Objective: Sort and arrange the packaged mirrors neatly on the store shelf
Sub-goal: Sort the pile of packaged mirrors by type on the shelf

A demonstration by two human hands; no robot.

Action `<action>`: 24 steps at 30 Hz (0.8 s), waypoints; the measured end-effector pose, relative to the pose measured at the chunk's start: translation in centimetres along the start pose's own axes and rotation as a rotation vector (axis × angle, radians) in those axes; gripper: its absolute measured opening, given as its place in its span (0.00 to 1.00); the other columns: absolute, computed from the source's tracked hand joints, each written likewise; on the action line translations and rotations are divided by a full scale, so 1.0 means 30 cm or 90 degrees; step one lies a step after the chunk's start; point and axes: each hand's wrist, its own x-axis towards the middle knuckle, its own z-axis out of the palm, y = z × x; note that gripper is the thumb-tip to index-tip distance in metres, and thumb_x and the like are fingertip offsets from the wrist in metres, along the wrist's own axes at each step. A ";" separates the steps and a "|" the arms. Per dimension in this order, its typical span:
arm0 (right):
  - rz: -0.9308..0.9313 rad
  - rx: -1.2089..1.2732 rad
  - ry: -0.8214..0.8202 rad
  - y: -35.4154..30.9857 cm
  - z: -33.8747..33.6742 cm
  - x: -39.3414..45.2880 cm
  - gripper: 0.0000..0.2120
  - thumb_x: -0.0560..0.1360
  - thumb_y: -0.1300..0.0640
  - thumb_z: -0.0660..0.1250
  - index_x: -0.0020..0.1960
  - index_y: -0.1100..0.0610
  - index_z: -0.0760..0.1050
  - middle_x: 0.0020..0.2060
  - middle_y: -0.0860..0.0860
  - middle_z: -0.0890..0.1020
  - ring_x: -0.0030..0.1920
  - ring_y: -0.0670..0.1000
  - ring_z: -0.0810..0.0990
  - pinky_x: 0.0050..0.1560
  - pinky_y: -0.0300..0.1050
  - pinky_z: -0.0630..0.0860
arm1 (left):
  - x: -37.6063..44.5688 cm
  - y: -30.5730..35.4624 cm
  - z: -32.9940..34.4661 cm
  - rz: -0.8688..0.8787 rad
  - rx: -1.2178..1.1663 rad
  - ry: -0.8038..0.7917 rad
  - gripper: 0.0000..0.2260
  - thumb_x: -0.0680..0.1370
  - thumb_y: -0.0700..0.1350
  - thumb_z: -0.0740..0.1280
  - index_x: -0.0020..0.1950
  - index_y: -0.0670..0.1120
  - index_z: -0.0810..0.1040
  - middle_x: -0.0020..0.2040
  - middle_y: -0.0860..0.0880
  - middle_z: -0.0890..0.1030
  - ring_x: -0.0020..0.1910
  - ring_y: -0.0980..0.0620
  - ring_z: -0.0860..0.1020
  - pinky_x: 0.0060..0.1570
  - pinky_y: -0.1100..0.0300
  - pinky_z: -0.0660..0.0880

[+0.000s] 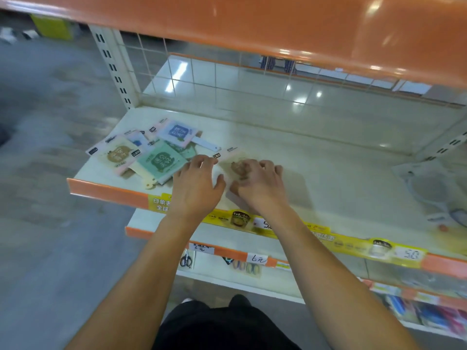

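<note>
Several packaged mirrors lie in a loose pile on the left of the cream shelf point(316, 157): a green one point(161, 160), a beige one point(116, 154) and a pink-and-blue one point(178, 132) with a white handle. A separate beige mirror pack point(233, 157) lies flat in the middle, near the front edge. My right hand point(260, 185) rests on it with fingers curled over its face. My left hand point(195, 184) lies beside it, fingers spread and fairly straight, touching the shelf at the pack's left edge.
An orange shelf point(278, 24) hangs low overhead. A wire grid point(202, 72) backs the shelf. A clear packaged item point(434, 188) lies at the far right. Yellow price strips point(353, 243) line the front edge; lower shelves hold scissors point(186, 260) and small goods.
</note>
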 end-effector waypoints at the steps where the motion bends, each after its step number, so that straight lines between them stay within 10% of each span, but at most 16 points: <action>1: -0.007 0.004 -0.002 -0.013 -0.001 0.004 0.31 0.67 0.39 0.68 0.67 0.45 0.68 0.62 0.52 0.69 0.63 0.57 0.63 0.59 0.46 0.66 | -0.010 -0.003 -0.005 -0.012 0.000 0.005 0.18 0.78 0.51 0.62 0.65 0.46 0.73 0.64 0.46 0.74 0.59 0.41 0.75 0.54 0.47 0.70; 24: -0.134 0.034 0.009 -0.362 0.171 0.038 0.32 0.68 0.36 0.66 0.69 0.47 0.69 0.61 0.54 0.72 0.62 0.59 0.66 0.61 0.49 0.67 | -0.104 -0.317 -0.143 -0.187 0.036 0.062 0.18 0.78 0.52 0.62 0.67 0.48 0.71 0.67 0.49 0.71 0.64 0.44 0.71 0.61 0.47 0.66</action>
